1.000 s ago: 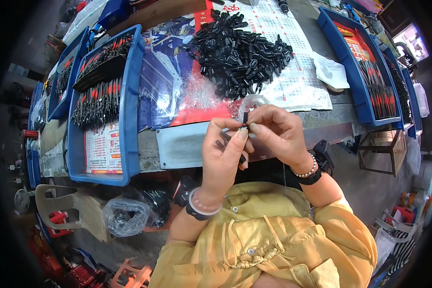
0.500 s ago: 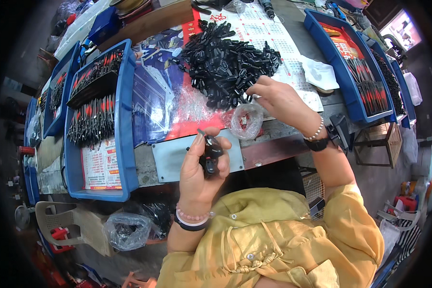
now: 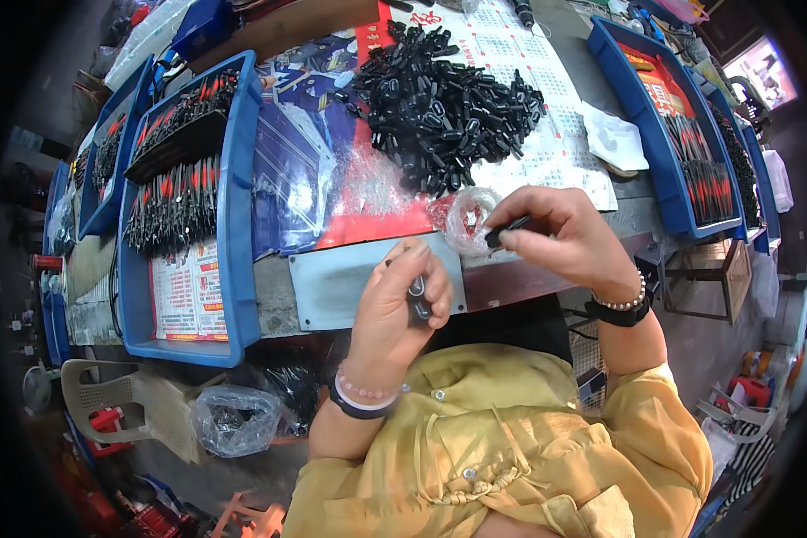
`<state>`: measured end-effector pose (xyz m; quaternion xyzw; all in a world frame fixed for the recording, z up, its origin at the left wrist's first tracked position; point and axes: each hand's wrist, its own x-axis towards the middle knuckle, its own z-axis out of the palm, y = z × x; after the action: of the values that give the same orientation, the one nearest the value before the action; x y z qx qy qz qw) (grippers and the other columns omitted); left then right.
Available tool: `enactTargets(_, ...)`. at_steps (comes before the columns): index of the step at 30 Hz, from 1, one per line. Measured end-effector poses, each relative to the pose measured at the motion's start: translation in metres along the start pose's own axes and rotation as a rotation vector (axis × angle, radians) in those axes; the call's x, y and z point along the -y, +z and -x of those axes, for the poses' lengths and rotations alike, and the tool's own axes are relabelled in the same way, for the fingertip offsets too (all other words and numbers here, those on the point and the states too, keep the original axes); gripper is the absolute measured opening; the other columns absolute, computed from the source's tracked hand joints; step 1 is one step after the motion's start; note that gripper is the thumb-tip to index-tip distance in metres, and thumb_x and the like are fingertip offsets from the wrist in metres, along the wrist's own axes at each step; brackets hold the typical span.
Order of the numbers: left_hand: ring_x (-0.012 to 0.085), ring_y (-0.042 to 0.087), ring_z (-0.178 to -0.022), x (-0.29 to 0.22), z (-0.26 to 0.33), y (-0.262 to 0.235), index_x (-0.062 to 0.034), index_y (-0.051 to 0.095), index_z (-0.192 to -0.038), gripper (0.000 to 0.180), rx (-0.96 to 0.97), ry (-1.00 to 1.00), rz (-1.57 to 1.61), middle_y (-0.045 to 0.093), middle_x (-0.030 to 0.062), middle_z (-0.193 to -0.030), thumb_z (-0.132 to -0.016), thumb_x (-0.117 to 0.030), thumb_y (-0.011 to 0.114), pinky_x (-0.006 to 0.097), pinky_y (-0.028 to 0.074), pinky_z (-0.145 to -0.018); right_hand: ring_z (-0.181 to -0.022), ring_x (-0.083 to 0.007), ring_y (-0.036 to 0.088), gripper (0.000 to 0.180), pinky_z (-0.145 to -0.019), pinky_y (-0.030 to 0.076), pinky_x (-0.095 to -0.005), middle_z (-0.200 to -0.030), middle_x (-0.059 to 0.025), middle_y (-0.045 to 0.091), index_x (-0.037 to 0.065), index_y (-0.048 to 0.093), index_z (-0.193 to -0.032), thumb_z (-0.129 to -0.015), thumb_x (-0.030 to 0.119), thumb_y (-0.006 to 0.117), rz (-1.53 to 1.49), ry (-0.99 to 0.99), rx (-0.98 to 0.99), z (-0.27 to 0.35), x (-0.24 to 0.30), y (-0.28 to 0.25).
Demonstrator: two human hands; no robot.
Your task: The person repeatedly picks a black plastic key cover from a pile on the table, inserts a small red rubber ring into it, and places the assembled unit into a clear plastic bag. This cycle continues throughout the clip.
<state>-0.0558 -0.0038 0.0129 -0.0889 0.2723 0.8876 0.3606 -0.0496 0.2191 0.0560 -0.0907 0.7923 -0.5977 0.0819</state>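
Observation:
My left hand (image 3: pixel 393 300) is curled above a pale metal plate (image 3: pixel 327 289), its fingers wrapped round glossy black oblong plastic parts (image 3: pixel 418 305). How many lie inside the palm is hidden. To its right, my right hand (image 3: pixel 560 235) pinches a small black plastic part (image 3: pixel 500 234) between thumb and fingertips. Just behind that part, close to the right fingers, sits a clear round plastic dish or ring (image 3: pixel 468 218). Beyond both hands a large heap of similar black parts (image 3: pixel 448 112) covers the middle of the bench.
A blue tray (image 3: pixel 240 296) at left holds rows of thin black pieces with red marks. Another blue tray (image 3: pixel 686 220) stands at right with similar pieces. White tissue (image 3: pixel 614 139) lies beside the heap. A beige chair (image 3: pixel 134 394) and a plastic bag (image 3: pixel 238 420) are below left.
My right hand has come back from the heap's near edge toward me, bringing a small black part. My left fingers have closed further round their parts. The whole view has shifted slightly.

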Motion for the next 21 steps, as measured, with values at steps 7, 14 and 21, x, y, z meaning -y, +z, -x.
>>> enactTargets(7,0.0031,0.05,-0.053,0.009,-0.015,0.017,-0.0049,0.057,-0.104,0.017,-0.121,0.159,-0.529,0.059,0.0005,-0.072,-0.093,-0.017,0.062,0.017,0.037,-0.044,-0.079,-0.0066,0.057,0.016,-0.069,0.046,-0.0205,-0.09,-0.0037,0.061,-0.002,0.057,-0.1,-0.086,0.005,0.061,-0.414,0.119,0.086,-0.019,-0.009,0.013)
enactTargets(14,0.0039,0.049,-0.052,0.0,-0.029,0.011,-0.0021,0.058,-0.098,0.014,-0.147,0.309,-0.554,0.066,0.0071,-0.082,-0.092,-0.014,0.062,0.017,0.036,-0.044,-0.057,-0.0038,0.048,0.021,-0.05,0.038,-0.0194,-0.073,-0.0048,0.063,-0.001,0.062,-0.094,-0.093,0.019,0.06,-0.413,0.195,0.058,-0.035,-0.013,0.015)
enactTargets(21,0.0071,0.049,-0.053,-0.017,-0.034,0.006,-0.0025,0.058,-0.099,0.015,-0.212,0.342,-0.364,0.067,0.0118,-0.085,-0.091,-0.014,0.062,0.02,0.037,-0.045,-0.066,-0.0237,0.063,0.014,-0.063,0.05,-0.0317,-0.074,-0.0095,0.065,0.0,0.066,-0.089,-0.082,0.011,0.062,0.287,-0.105,-0.057,-0.034,-0.027,0.0)
